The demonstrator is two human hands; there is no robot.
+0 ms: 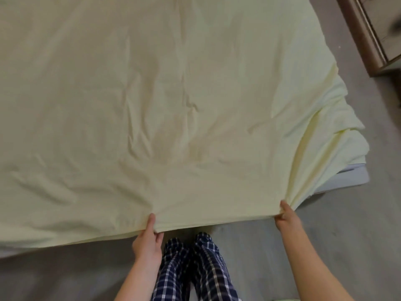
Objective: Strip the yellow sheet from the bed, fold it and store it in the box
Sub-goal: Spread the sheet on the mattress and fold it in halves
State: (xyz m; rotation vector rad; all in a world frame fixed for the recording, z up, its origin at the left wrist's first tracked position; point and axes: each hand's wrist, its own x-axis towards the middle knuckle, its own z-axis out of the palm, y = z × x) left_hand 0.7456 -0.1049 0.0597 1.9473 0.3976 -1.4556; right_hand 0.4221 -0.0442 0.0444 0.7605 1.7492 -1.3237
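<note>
We find the yellow sheet (pixel 152 94) spread over the bed (pixel 345 181), its near edge pinched in the left hand (pixel 147 242) and right hand (pixel 285 218), each grip clamped on the fabric. We judge stripping or the first fold underway; next, that edge needs lifting evenly.

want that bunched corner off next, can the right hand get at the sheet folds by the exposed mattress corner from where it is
Probably yes: the right hand already pinches the yellow sheet beside those folds, with nothing between. It would have to let go first.

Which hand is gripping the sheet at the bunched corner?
The right hand: the yellow sheet gathers into folds at its grip. The left hand pinches the flatter near edge.
</note>
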